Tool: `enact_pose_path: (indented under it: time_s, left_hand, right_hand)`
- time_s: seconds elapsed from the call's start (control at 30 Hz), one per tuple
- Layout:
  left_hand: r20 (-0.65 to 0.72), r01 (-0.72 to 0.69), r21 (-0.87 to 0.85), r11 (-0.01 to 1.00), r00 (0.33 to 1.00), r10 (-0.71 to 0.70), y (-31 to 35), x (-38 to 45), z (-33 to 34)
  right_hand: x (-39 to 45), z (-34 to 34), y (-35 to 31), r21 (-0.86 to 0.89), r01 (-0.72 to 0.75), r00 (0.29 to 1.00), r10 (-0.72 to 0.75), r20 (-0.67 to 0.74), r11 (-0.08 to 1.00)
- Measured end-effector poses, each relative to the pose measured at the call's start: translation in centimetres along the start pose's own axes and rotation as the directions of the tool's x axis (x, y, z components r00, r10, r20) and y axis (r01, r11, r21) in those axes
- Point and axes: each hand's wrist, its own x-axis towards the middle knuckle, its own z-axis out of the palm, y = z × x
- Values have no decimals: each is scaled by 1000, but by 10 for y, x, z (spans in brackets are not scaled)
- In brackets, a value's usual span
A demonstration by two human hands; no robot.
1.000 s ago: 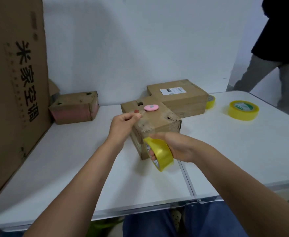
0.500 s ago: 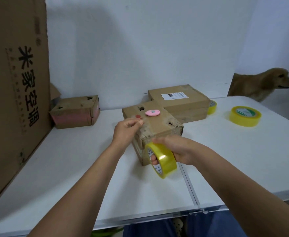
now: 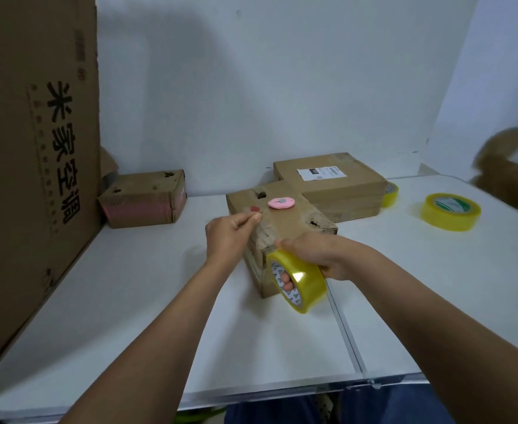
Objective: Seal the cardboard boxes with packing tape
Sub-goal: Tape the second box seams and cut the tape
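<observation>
Our right hand [image 3: 313, 252] grips the tape roll [image 3: 297, 281] at the box [image 3: 285, 221] near edge; left hand [image 3: 230, 232] fingers pinch the tape end above the box top; bare tabletop [image 3: 129, 301] lies left.

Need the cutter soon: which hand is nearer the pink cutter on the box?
Left. The left hand pinches just short of the pink cutter; the right hand grips the tape roll at the box's near edge.

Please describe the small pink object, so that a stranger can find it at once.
On the white folding table, find the worn brown cardboard box nearest the hands. The flat pink oval thing lies on its top, the only pink item on any box top.
</observation>
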Motion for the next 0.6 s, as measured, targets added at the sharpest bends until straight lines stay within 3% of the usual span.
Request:
enact_pose_path:
  time_s: [0.3, 0.6]
  left_hand:
    - [-11, -52, 101, 994, 999, 54, -7, -5, 5]
    - [87, 83, 203, 976, 991, -102, -9, 6, 10]
  right_hand:
    - [1, 1, -4, 17, -41, 999, 41, -3, 999]
    - [2, 5, 8, 20, 15, 1000, -15, 1, 1000]
